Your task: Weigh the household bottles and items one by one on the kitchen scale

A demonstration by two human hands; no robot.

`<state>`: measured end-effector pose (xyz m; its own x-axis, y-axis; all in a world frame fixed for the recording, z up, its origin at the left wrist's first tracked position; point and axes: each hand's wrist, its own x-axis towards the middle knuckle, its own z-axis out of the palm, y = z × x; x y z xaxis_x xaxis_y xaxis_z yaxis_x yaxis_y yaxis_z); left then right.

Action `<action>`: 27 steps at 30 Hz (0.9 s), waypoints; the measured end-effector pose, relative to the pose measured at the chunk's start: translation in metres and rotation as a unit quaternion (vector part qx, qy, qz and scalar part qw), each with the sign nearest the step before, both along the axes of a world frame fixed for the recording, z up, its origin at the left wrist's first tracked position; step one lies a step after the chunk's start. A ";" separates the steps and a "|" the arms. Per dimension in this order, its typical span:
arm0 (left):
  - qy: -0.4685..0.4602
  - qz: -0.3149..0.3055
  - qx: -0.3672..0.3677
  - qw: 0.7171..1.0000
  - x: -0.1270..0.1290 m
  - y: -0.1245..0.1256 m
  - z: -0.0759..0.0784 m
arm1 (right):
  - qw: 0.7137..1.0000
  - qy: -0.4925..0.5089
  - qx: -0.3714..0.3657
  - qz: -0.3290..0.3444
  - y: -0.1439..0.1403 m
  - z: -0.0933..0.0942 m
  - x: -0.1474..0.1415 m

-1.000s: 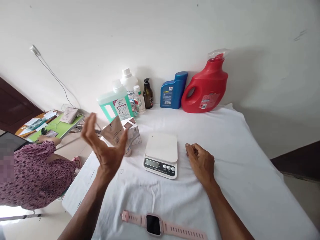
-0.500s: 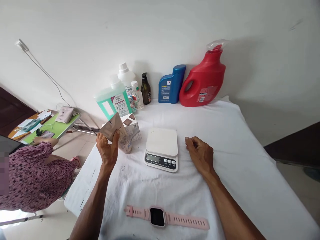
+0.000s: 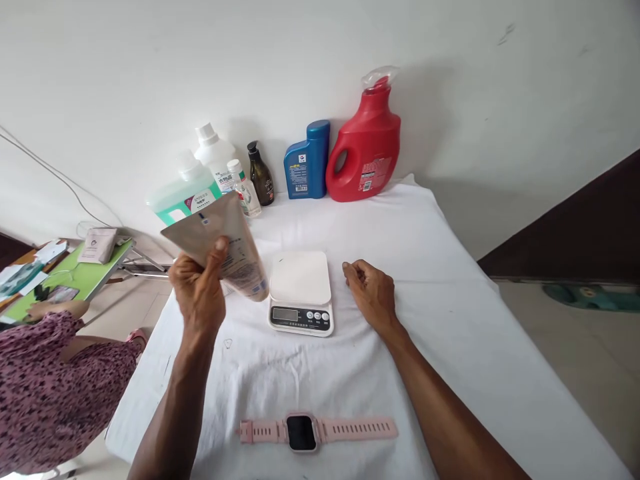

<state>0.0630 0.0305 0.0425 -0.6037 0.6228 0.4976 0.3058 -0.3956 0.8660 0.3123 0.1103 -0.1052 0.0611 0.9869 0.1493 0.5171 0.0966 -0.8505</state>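
My left hand [image 3: 199, 293] grips a beige squeeze tube [image 3: 226, 243] and holds it raised above the table's left side, its flat crimped end up and to the left. Just right of the tube sits a white kitchen scale [image 3: 301, 290] with a small display and buttons. My right hand [image 3: 371, 293] rests on the white cloth beside the scale's right edge, fingers curled, holding nothing. A pink smartwatch [image 3: 302, 431] lies flat near the front edge.
Along the wall stand a red detergent jug [image 3: 365, 150], a blue bottle [image 3: 306, 162], a dark pump bottle [image 3: 262, 177], a small clear bottle [image 3: 242, 189], a white bottle [image 3: 213, 151] and a green jug [image 3: 181, 193]. A person in a floral top [image 3: 43, 380] sits at left by a green table [image 3: 75, 277].
My left hand went from open in the air to grasping the tube, then lifted it up off the table. The view shifted right. My right hand stayed beside the scale.
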 end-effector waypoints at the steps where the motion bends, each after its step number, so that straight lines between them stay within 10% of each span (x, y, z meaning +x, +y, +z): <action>1: -0.017 -0.037 0.003 0.999 0.008 0.009 -0.002 | 1.000 0.003 0.000 0.001 0.000 0.000 0.000; 6: -0.041 -0.147 -0.013 0.988 0.040 0.046 -0.021 | 1.000 0.003 -0.008 -0.007 0.002 0.001 -0.002; 15: 0.020 -0.165 -0.023 0.986 0.054 0.062 -0.025 | 1.000 0.026 -0.012 -0.001 -0.001 0.005 -0.001; 22: 0.127 -0.174 -0.016 0.976 0.041 0.045 -0.029 | 1.000 0.020 -0.014 -0.009 -0.002 0.005 -0.002; 27: 0.182 -0.114 -0.097 0.972 0.009 0.007 -0.075 | 1.000 0.017 -0.004 0.002 -0.004 0.006 -0.002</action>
